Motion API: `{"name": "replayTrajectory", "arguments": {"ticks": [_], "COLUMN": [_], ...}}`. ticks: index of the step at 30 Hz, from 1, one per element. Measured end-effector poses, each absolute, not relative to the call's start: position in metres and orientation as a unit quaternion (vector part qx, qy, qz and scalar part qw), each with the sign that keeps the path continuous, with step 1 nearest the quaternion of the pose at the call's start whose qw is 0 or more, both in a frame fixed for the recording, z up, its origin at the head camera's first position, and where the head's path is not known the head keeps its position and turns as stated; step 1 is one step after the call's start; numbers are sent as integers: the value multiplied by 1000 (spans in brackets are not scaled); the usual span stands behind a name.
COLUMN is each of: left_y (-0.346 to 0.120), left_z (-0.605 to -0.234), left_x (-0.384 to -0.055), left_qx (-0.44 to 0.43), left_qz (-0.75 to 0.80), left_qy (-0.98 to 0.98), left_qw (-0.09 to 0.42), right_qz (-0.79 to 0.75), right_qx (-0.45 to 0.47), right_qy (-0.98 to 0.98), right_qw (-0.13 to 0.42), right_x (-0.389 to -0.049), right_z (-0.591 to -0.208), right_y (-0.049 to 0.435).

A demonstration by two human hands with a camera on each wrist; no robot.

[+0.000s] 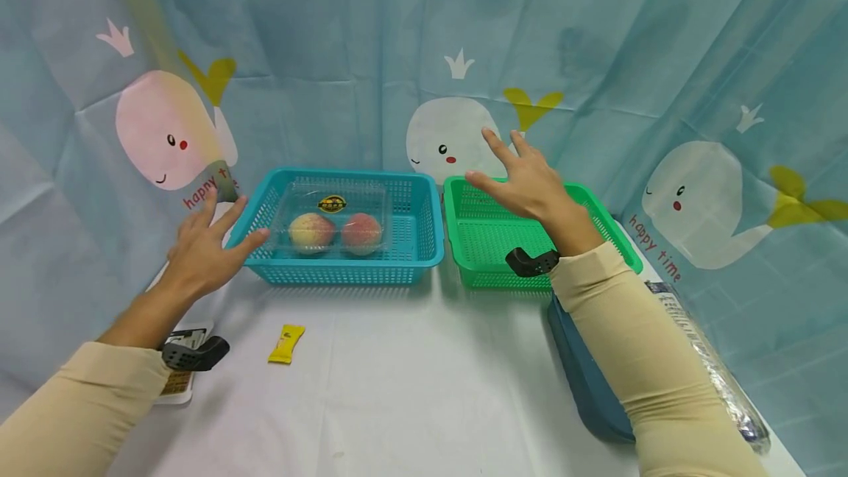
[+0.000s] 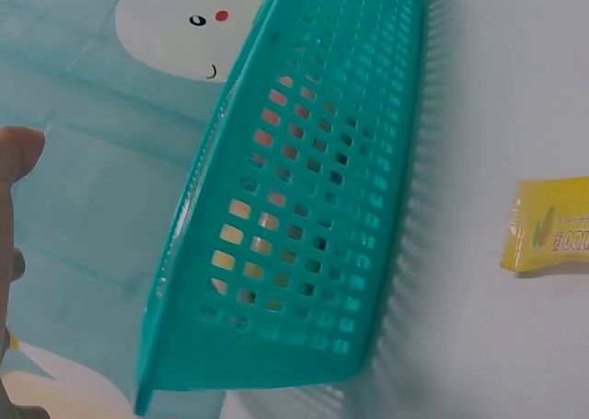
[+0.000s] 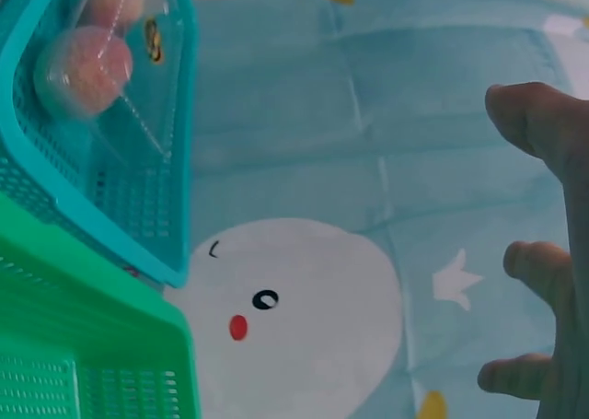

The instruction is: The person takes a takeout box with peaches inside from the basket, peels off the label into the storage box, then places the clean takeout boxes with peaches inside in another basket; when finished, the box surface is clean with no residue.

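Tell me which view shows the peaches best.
The head view: both peaches show side by side through the clear box in the blue basket. The right wrist view shows both, one cut off by the top edge; the left wrist view gives only patches of colour through the basket's holes.

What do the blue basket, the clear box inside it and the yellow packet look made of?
Blue basket: likely moulded plastic, faintly glossy, with evenly perforated walls.
Clear box: probably thin, shiny plastic; fruit shows through.
Yellow packet: plastic film or foil perhaps, smooth-looking, with flattened ends.
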State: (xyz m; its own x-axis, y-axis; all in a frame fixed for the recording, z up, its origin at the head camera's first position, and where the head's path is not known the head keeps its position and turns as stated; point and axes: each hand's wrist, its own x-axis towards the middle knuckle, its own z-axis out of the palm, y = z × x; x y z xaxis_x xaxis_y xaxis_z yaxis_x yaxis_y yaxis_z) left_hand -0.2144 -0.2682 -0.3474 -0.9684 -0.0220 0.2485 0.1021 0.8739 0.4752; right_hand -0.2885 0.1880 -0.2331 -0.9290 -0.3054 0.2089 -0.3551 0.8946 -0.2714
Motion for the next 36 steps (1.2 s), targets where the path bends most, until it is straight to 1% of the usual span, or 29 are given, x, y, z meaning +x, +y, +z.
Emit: {"name": "replayTrajectory", "arguments": {"ticks": [14, 20, 25, 33, 36], "left_y": [-272, -276, -279, -283, -283], "left_z": [-371, -382, -390, -397, -400], "left_x": [-224, -228, -231, -234, -235], "left_qx": [-19, -21, -29, -27, -26], "left_qz": [-294, -318, -325, -331, -331], "left_qy": [-948, -941, -939, -940, -940], "left_qw": [120, 111, 110, 82, 81], "right_qz": [196, 223, 250, 289, 300], "right_qx": [197, 209, 220, 223, 220], "right_qy": [-958, -951, -942, -931, -928], "right_qw": [73, 52, 46, 20, 15], "right_x": [-308, -315, -320, -329, -332], "right_z": [-250, -257, -262, -273, -279], "right_y": [165, 151, 137, 116, 111]}}
